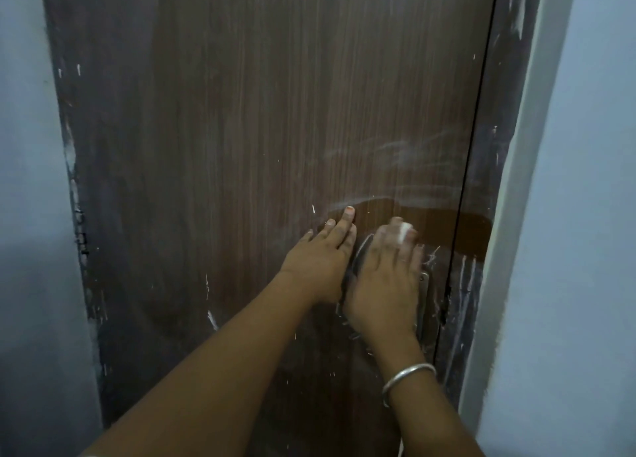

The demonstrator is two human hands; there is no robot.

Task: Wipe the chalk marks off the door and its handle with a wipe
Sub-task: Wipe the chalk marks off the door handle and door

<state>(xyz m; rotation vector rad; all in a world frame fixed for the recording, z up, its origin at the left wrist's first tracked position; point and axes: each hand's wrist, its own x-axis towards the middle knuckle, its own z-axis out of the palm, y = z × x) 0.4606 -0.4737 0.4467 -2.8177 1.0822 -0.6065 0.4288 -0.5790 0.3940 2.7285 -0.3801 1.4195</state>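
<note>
The door (241, 129) is showing a brown laminate face with fine vertical wood grain, and pale chalk marks (395, 153) are lying across it as hazy, smeared streaks on the far side of the hands, with thin white scratches scattered lower down. A darker, glossier patch (447, 222) is spreading just right of the fingertips. The left hand (320, 260) is resting flat against the door with fingers straight and holding nothing, just left of the handle (360, 255), a curved strip of dull grey metal. The right hand (385, 284) is lying over the handle, its bent fingers pinching a small white crumpled wipe (403, 233) against the door at the handle's far end; this hand is blurred. A smooth silver bangle (406, 375) is circling the right wrist. The dark door frame (481, 181) is carrying white flecks, and the matte blue-grey wall (585, 215) is flanking it.
</note>
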